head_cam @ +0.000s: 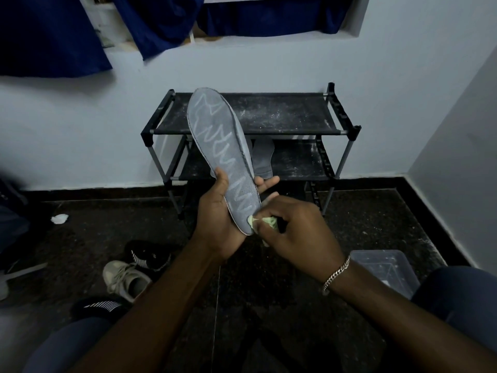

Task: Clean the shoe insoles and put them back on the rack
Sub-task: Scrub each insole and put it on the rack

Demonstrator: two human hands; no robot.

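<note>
left hand grips grey insole by heel, upright before rack | right hand pinches pale cloth, wiping heel | second insole on lower shelf | likely mid-clean, return pending

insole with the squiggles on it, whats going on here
A person is wiping a grey insole streaked with pale zigzag lines. The left hand grips it near the heel, toe end up; the right hand pinches a pale green cloth against the heel. Another insole lies on a lower shelf of the black rack, and shoes sit on the floor.
</note>
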